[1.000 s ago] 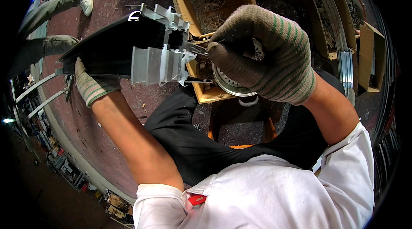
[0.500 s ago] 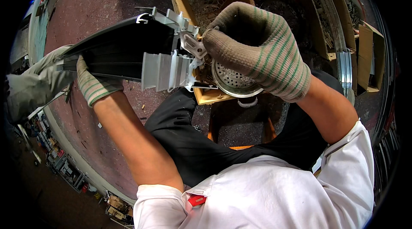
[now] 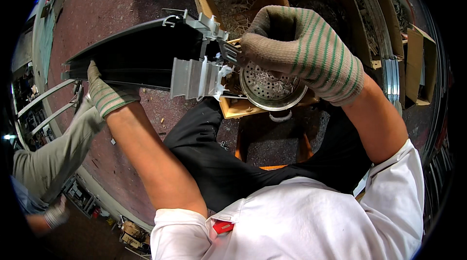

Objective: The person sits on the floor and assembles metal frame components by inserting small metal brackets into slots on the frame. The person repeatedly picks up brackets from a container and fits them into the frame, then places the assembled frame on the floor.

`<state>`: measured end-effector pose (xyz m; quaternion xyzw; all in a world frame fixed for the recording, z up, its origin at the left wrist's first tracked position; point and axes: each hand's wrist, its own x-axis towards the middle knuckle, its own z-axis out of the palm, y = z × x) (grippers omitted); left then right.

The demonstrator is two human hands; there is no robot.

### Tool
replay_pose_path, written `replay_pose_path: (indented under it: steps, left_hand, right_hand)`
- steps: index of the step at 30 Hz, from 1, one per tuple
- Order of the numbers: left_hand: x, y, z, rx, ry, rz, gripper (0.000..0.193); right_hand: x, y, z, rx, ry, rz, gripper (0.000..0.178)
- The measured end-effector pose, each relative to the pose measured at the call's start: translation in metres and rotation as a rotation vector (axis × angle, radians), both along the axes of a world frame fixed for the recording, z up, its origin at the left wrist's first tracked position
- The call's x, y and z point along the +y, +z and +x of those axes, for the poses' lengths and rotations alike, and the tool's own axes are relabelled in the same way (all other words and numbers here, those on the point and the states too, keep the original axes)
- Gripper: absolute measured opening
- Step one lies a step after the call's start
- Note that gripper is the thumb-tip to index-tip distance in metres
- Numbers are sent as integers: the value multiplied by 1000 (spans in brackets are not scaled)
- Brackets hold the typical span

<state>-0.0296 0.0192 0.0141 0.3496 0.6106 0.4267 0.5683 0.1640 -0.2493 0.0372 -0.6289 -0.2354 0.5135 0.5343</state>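
Observation:
My left hand point(image 3: 104, 94), in a knitted glove with green stripes, is wrapped round the far-left part of a long black and silver metal profile point(image 3: 141, 58). White sealant-like smears point(image 3: 224, 71) show on the profile's cut end, which points right. A small slotted metal bracket point(image 3: 228, 51) sits at that end. The pinched thumb and forefinger of my gloved right hand point(image 3: 311, 55) are on the bracket's right tip; the fingertips partly hide it. Below that hand is a round perforated metal pan point(image 3: 279, 106) with many small screw-like pieces inside.
A wooden box point(image 3: 238, 110) holds scrap and wire mesh under the profile's end. Cardboard boxes point(image 3: 417, 70) and a bundle of metal strips point(image 3: 390, 82) stand at the right. At the left a co-worker's trousered leg point(image 3: 58, 155) and gloved hand point(image 3: 57, 213) show.
My right hand has shifted slightly right, and the bracket has tilted and looks darker. The profile's end has moved a little right. The co-worker's leg has moved lower, and their hand has come into view.

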Motion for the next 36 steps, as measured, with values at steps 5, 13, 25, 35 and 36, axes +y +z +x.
replay_pose_path:
  steps: [5,13,25,35,36]
  left_hand:
    - [-10,5,1,-25,27,97,39]
    - [37,-20,-43,-95,-159,95,40]
    - [18,-11,-32,-108,-98,102,36]
    - [-11,-14,17,323,82,264,37]
    - [26,-27,-27,190,-75,231,38]
  right_hand:
    - [-3,2,-2,-105,-32,113,15]
    - [-7,12,-8,-34,-65,227,10]
    - [-9,-7,-11,-950,49,744,26]
    - [-11,-16,-18,-1068,2,710,29]
    - [-11,-15,-18,-1101,-2,714,30]
